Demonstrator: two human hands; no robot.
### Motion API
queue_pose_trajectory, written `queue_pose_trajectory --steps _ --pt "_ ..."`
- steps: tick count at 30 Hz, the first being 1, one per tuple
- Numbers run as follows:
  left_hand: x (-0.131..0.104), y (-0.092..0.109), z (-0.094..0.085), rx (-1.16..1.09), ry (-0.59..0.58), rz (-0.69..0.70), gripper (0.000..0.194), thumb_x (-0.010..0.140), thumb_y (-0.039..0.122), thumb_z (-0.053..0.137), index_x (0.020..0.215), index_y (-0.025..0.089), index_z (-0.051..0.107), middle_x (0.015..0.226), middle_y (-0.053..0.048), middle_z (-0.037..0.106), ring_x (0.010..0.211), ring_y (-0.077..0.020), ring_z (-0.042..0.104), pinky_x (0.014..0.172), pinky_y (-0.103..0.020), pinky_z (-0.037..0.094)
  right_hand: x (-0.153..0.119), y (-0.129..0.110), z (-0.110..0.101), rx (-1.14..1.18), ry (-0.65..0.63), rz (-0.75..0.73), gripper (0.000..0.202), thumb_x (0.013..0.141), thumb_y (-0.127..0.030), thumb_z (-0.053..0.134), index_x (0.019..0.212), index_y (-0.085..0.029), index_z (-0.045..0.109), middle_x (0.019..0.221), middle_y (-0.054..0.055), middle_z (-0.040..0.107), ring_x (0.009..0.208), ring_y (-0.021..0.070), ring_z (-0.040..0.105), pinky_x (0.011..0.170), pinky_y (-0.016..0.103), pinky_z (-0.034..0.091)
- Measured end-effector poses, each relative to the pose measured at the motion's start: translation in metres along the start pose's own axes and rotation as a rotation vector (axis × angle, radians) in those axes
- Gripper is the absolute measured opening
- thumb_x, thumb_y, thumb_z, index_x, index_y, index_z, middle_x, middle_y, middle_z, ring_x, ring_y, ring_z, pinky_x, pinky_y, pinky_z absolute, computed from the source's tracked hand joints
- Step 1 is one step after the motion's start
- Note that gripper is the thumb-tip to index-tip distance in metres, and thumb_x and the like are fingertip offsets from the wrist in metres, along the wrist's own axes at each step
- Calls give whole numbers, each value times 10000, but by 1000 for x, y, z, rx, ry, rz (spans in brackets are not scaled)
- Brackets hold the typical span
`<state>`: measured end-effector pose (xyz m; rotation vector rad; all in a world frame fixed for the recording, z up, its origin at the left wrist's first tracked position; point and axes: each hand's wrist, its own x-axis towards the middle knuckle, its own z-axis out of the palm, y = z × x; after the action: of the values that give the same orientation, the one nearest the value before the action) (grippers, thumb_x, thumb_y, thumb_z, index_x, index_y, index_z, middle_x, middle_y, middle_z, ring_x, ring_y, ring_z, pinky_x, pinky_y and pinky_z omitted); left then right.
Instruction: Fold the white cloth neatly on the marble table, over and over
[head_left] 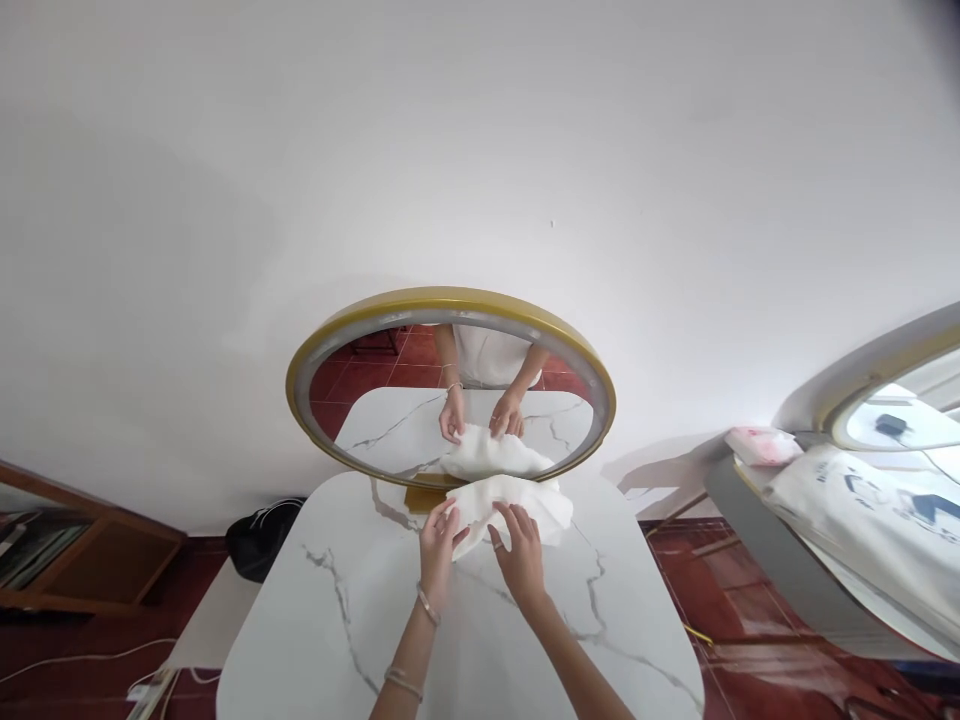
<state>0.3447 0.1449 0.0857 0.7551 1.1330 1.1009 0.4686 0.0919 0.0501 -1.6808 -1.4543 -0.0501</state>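
A crumpled white cloth (517, 492) lies on the white marbled table (315, 640), close against the foot of the round mirror. At the cloth's left end, my left hand (439, 555) has its bent fingers and thumb closed on the edge. My right hand (523, 560) touches the middle of the cloth from above, its fingers spread and curved and the thumb apart from them. Both hands and the cloth show again in the mirror glass. The cloth's folds hide part of its far side. Bracelets circle my left wrist.
A gold-rimmed round mirror (450, 298) stands at the table's back, before a white wall. To the right, another table (780, 560) holds a printed white fabric item (870, 510), a pink-and-white packet (763, 445) and a second mirror (840, 400). A black bag (262, 538) sits at left.
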Motion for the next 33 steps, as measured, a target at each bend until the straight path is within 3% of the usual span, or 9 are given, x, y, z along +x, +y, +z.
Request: queue_pose_trajectory --steps 6,10,13,16,18,20,23,28,33 --pt "-19 10 4 90 -201 50 510 637 493 739 994 141 648 962 -119 703 923 -240 662 788 -337 539 3 -31 -20 -133 157 -131 268 877 -173 512 1087 -270 647 980 85 506 885 209 478 768 389 469" --pt "-24 16 4 281 -295 180 407 737 538 628 880 161 680 863 -91 698 849 -221 660 753 -332 534 11 -39 -35 8 104 -205 302 857 -87 469 959 -277 680 1174 73 503 1109 234 448 895 425 456" --pt "-29 24 5 535 -259 368 379 778 542 571 829 195 714 858 -69 639 830 -204 614 732 -332 520 15 -39 -47 163 16 -181 242 874 -143 477 943 -256 679 1261 71 523 1213 242 432 951 441 440" --pt "-37 33 10 698 -214 577 346 788 529 568 766 228 737 894 -62 575 874 -202 566 845 -371 487 16 -37 -60 358 -117 -17 201 896 -256 489 892 -227 688 1137 83 632 1094 226 557 907 393 472" --pt "-42 35 14 733 -302 639 328 822 501 537 814 243 739 947 -66 580 929 -205 564 899 -382 463 17 -36 -68 467 -179 171 213 871 -347 538 818 -210 693 961 78 690 891 204 634 800 336 502" --pt "-44 34 17 761 -434 641 318 825 476 546 1000 260 700 1036 -65 607 1000 -212 570 923 -384 454 20 -33 -76 543 -177 350 250 804 -426 616 761 -192 689 816 66 696 742 188 632 695 298 496" --pt "-41 24 18 902 -531 572 520 739 433 648 1220 258 557 1128 -64 638 1046 -240 583 933 -411 449 28 -25 -94 645 -83 511 321 690 -486 711 721 -170 663 693 40 663 635 162 578 586 259 448" --pt "-35 19 16 1036 -520 386 335 781 471 546 915 186 663 901 -69 703 863 -248 639 800 -362 489 45 6 -158 777 104 547 334 643 -466 760 718 -170 624 688 19 639 633 132 543 575 234 418" --pt "-60 62 13 894 -520 234 323 667 524 663 760 218 704 837 -41 712 850 -251 621 760 -311 498 30 32 -248 790 245 581 336 624 -400 795 701 -187 546 663 2 606 632 119 535 576 214 423"
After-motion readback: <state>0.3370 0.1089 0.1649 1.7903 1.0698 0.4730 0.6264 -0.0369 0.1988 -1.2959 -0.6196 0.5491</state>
